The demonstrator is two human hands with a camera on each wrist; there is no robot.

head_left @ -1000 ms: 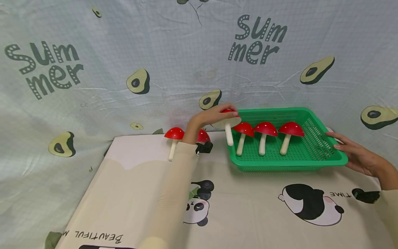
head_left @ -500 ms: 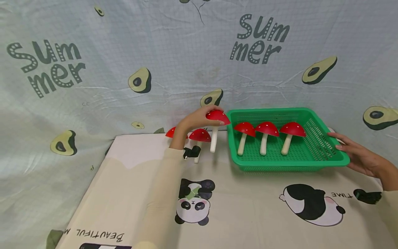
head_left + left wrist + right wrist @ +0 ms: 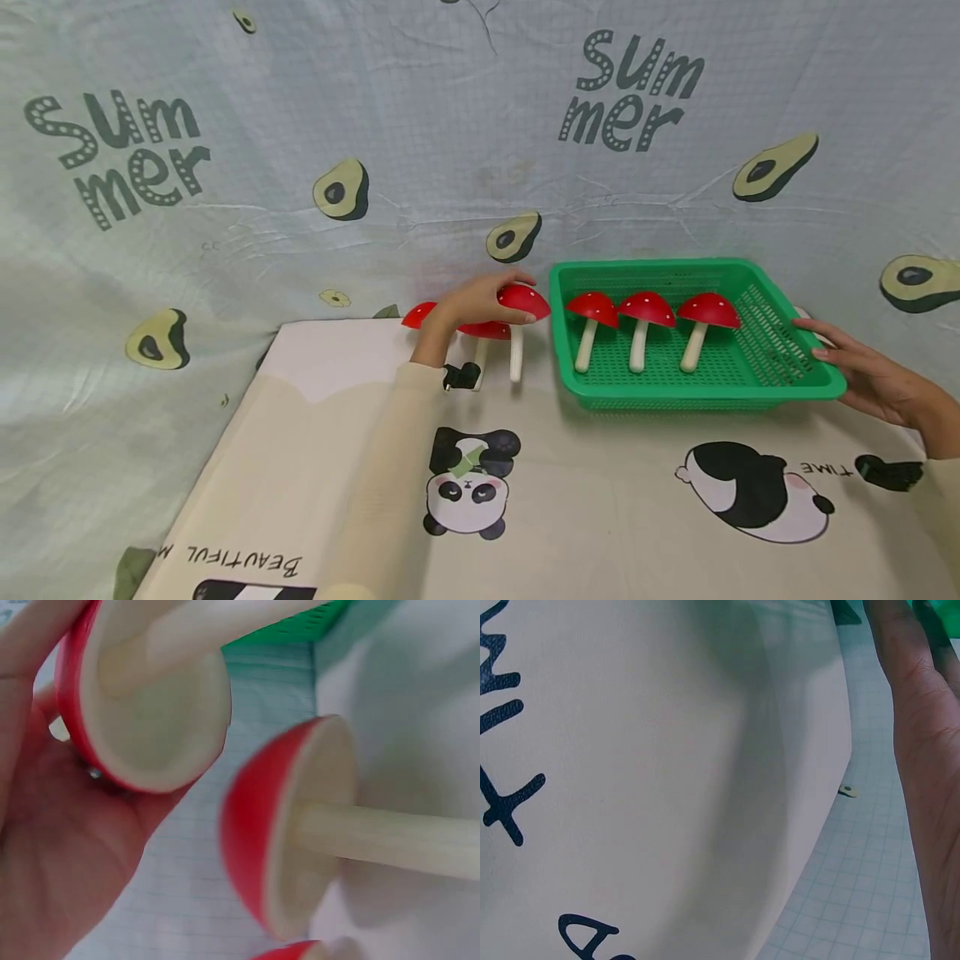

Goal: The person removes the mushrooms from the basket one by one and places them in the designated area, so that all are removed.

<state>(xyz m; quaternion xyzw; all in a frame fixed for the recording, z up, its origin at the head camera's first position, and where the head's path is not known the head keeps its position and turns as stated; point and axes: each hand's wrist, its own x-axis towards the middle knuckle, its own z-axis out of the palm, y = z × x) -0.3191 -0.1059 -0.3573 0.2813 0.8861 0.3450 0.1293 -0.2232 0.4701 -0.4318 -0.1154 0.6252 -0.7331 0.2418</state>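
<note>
My left hand (image 3: 474, 300) holds a toy mushroom (image 3: 522, 302) by its red, white-dotted cap, just left of the green plastic basket (image 3: 697, 393). Its pale stem points down towards the table. In the left wrist view, the fingers wrap the back of the held mushroom's cap (image 3: 161, 746), and another mushroom (image 3: 259, 825) is close by. Partly behind my left hand and wrist in the head view are a middle mushroom (image 3: 486, 331) and a leftmost mushroom (image 3: 417, 315). My right hand (image 3: 873, 379) grips the basket's right end, thumb and a finger at the rim.
Inside the basket, three mushrooms lie in a row: a left one (image 3: 592, 310), a middle one (image 3: 647, 310) and a right one (image 3: 708, 312). A printed cloth covers the table (image 3: 600, 517). Behind it hangs a pale avocado-print curtain (image 3: 420, 125).
My left hand has carried the mushroom leftward from over the basket's left edge, then lowered it beside the other two mushrooms. My right hand stays at the basket's end.
</note>
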